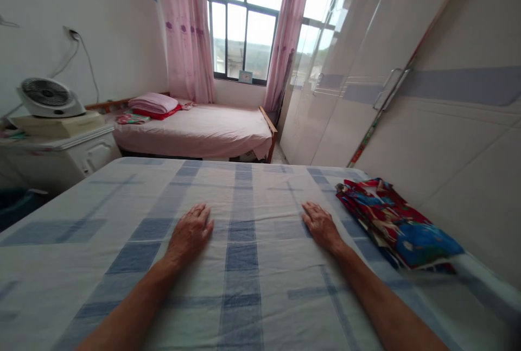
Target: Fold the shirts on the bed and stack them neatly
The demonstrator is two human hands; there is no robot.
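Bedsheet of white cloth crossed with blue bands [242,193] spreads in front of me, lightly creased. Both my left hand [191,230] and right hand [321,226] lie palm down on it, well apart, fingers outstretched and close together. Right of them, a folded red-and-blue patterned cloth [391,221] rests near a tall glossy white wardrobe [366,25]; between two door panels shows a narrow red-and-green strip [363,147] I cannot identify. Leftward, a white cabinet [97,150] bears a flat cream box [61,124] under a white fan [49,96]. Inside the dark teal container [18,207], contents are too dim to tell.
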